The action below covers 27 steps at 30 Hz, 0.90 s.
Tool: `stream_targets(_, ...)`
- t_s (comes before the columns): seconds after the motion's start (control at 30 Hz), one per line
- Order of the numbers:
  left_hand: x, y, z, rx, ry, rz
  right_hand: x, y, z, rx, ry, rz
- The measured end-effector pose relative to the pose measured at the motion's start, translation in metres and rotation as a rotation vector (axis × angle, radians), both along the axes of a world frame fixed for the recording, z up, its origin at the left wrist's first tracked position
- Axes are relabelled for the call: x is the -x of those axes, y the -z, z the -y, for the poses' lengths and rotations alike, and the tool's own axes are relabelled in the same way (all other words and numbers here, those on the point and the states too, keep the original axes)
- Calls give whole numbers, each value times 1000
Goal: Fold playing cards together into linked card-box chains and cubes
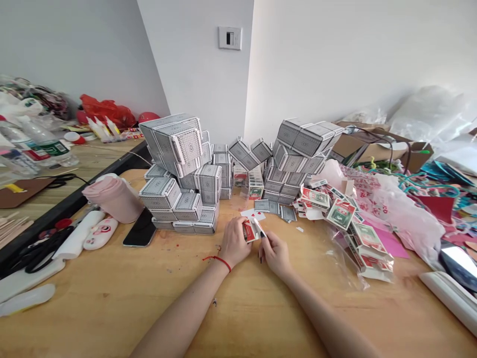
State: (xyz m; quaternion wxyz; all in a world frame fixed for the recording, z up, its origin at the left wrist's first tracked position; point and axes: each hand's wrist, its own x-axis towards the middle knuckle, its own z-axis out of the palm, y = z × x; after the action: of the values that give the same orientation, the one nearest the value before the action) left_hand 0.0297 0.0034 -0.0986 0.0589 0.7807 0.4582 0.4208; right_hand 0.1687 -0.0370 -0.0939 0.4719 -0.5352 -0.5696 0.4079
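Box is dead centre over the desk, left hand pinching it, probably for steadiness while the right hand pinches its 3 o'clock end, cards at 12 likely parked within easy reach.

Looks like a craft corner, at home or in a small workroom, cannot tell which. Shows in wooden tabletops strewn with stacked card boxes, squeeze bottles, wooden sticks and pink paper, plus a pink cup and phone.
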Motion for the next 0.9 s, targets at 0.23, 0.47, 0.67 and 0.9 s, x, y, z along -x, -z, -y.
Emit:
stream_targets(0.23, 4, -3, -1, -25, -4, -39, -1, -1, -7, 173, -69, -379)
stream_targets(0.47, 5, -2, -5, -32, 163, -7, -7, -6, -10, 178, -4, -465)
stream_targets(0.67, 0, -3, 3, 99, 346, 244, -10, -7, -11, 405, -254, -816)
stream_targets(0.9, -2, -7, 12, 313, 560, 312, -9, -2, -11, 605, -345, -810)
